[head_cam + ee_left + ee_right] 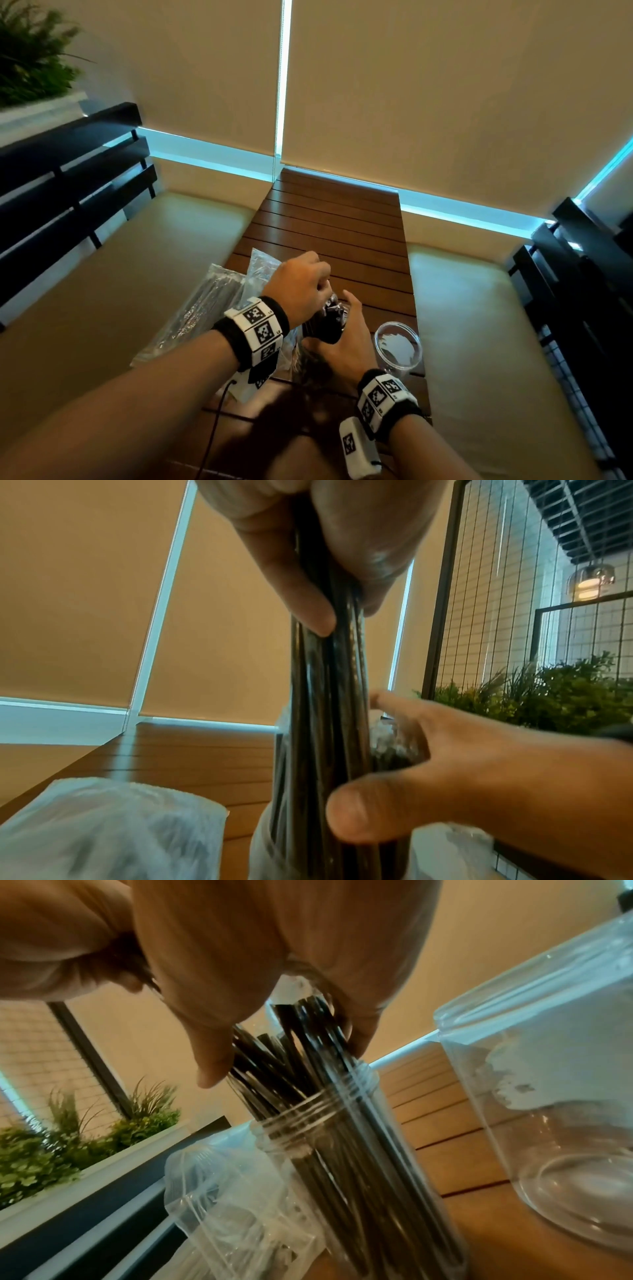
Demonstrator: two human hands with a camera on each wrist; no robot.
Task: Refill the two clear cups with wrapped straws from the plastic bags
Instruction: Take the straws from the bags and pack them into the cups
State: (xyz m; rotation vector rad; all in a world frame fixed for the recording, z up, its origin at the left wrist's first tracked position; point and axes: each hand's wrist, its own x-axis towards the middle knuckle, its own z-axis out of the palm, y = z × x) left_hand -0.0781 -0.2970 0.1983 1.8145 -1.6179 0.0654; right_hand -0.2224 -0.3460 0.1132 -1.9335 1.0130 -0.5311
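Observation:
Several black wrapped straws (331,313) stand in a clear cup (346,1164) on the slatted wooden table (329,219). My left hand (325,299) pinches the tops of the bundle (329,685) from above. My right hand (342,329) curls its thumb and fingers around the straws (291,1053) just above the cup's rim; in the head view it hides the cup. A second clear cup (398,349), holding nothing, stands right of it, also in the right wrist view (565,1164). Plastic bags of straws (202,308) lie to the left.
A second clear bag (262,270) lies behind my left wrist, and crumpled plastic (226,1204) sits beside the filled cup. Cushioned benches (113,291) flank the table. Dark slatted rails (68,178) and a planter with greenery (30,58) stand on the left.

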